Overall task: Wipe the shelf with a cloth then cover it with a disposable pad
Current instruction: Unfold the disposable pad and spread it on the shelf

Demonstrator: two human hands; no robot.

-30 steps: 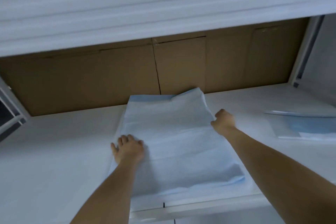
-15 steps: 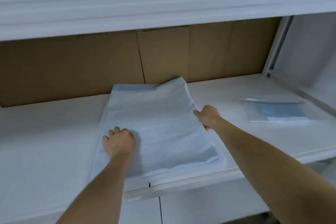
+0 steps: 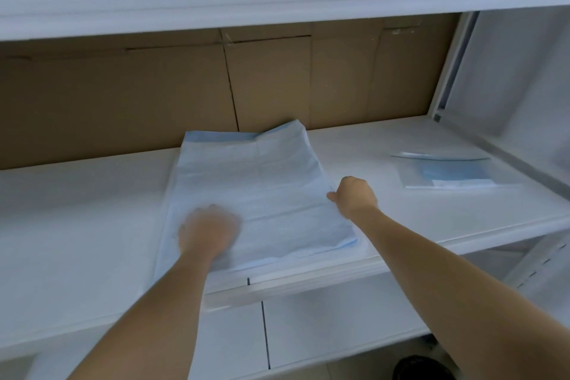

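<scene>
While flat on shelf [image 3: 385,160], pad [image 3: 256,182].

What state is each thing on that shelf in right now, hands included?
Pad: lying on the shelf, still folded, far right corner turned up.
Left hand: on the pad, blurred.
Right hand: grips the pad's right edge.
Packet: flat on the shelf, apart from the pad.
Shelf: partly covered.

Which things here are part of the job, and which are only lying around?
Part of the job: disposable pad, shelf, left hand on the pad, right hand at its right edge.

Lying around: clear packet, cardboard behind.
</scene>
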